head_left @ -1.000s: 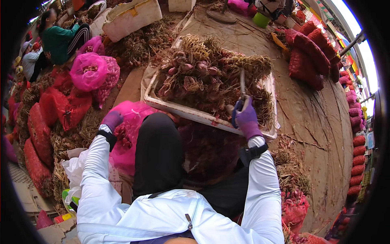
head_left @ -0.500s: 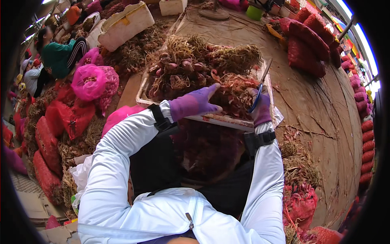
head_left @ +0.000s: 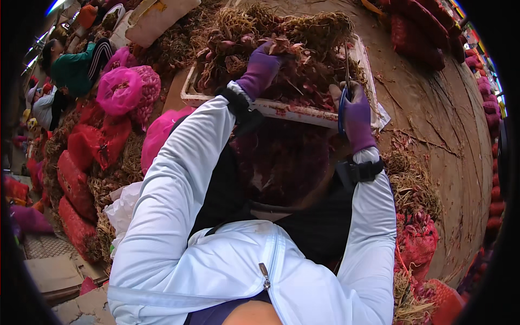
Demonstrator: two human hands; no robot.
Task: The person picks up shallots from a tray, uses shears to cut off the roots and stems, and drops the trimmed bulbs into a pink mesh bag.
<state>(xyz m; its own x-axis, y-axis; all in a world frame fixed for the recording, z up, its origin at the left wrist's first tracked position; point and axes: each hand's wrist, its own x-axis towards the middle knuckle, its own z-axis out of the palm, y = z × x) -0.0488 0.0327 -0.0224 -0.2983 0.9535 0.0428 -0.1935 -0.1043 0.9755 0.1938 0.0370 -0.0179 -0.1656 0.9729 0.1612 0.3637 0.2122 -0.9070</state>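
Observation:
A white foam box (head_left: 303, 114) in front of me holds a heap of shallots (head_left: 230, 44) with dry, straw-like stalks (head_left: 319, 30). My left hand (head_left: 261, 70), in a purple glove, is at the heap with its fingers closed on some shallots; the fingertips are partly hidden among them. At the box's right end, my right hand (head_left: 357, 111), gloved the same way with bare fingertips showing, grips scissors (head_left: 342, 111) by the blue handles. Their blades point away from me, over the box's right side. Loose reddish skins (head_left: 319, 97) lie in the box near the scissors.
Pink net sacks (head_left: 122, 93) and red net sacks (head_left: 76, 181) crowd the left, near a seated person in green (head_left: 73, 67). Another foam box (head_left: 157, 21) stands far left. Dry stalks (head_left: 409, 179) and a red net sack (head_left: 417, 238) lie right, on a brown ground sheet (head_left: 428, 108).
My left hand has moved away from me into the heap, its spread fingers now closed on shallots. The right hand still holds the scissors, now turned with blades more upright. The view has shifted.

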